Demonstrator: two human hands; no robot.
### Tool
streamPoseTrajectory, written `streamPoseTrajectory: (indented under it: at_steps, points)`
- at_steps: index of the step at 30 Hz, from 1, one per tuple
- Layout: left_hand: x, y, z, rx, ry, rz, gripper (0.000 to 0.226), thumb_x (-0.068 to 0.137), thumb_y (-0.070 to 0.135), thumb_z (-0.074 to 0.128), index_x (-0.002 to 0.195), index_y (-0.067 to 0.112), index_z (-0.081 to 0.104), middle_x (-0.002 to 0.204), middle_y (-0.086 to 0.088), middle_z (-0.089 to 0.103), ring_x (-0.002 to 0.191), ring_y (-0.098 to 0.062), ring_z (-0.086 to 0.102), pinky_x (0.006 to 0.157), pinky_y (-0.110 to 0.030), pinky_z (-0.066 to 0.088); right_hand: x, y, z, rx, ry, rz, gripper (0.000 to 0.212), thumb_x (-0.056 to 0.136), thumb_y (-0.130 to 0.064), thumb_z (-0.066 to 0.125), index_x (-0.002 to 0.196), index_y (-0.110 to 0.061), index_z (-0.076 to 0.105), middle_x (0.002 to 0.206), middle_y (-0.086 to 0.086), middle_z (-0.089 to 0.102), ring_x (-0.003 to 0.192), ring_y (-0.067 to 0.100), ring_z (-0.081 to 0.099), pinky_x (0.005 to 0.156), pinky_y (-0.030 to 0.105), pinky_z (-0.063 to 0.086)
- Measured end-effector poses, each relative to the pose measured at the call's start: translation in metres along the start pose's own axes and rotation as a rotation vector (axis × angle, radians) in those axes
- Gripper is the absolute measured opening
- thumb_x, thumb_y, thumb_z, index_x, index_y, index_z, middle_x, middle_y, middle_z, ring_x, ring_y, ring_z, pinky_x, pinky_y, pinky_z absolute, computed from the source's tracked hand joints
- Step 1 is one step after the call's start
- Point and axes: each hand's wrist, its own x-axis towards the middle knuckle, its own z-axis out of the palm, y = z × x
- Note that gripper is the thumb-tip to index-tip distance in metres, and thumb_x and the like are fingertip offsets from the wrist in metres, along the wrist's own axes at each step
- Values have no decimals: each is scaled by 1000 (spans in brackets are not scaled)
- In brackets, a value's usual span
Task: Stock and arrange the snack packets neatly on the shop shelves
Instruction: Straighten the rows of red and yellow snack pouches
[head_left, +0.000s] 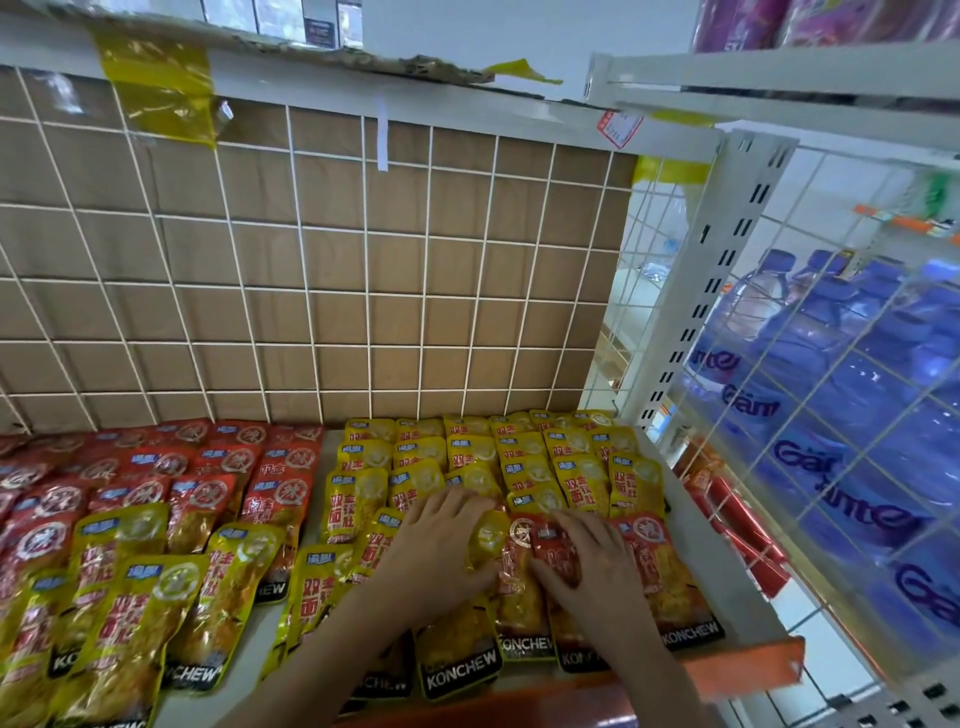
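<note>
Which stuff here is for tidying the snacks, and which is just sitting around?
For the job: yellow snack packets, red snack packets, shelf, left hand and right hand, both flat on packets.

Just around: water bottles, cardboard, yellow tape, price tag.

Yellow packets (363, 499) beside red packets (156, 467), brown cardboard (332, 260) behind a white wire grid (366, 317).
</note>
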Motion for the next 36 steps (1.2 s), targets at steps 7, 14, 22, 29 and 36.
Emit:
streamPoseTrajectory:
  at_steps: [7,14,22,29,36]
  points:
    - [4,0,-1,-16,13,-34,58,90,58,44,139,30,30,143,12,30,137,-11,20,113,-31,9,0,-1,1,-29,-8,15,71,80,-69,31,120,-17,60,114,-1,57,109,22,54,91,42,47]
    - [28,4,-7,-77,22,-107,37,98,43,36,127,24,50,129,7,50,121,-13,43,107,-34,28,9,-11,-9,-152,-25,-48,61,87,-66,24,109,-26,64,102,-9,61,94,15,58,75,36,55]
    - [35,-1,-5,-69,-73,-89,45,91,45,51,131,25,50,124,2,46,119,-19,44,104,-37,31,35,-25,-24,-213,-340,-105,60,82,-56,56,137,-37,39,129,-6,35,123,14,32,108,33,26]
    - [31,-3,0,-75,-75,-82,64,84,57,56,138,28,40,135,3,38,128,-18,34,107,-31,25,58,-26,-22,-11,-373,-44,22,83,-26,64,102,-23,55,117,-5,49,112,14,42,94,30,34]
    - [32,-4,-2,-152,-60,-93,54,88,45,56,137,27,41,128,3,40,123,-17,38,105,-31,30,68,-24,-26,232,-268,129,22,87,-16,61,77,-28,46,77,-14,54,73,2,53,66,18,44]
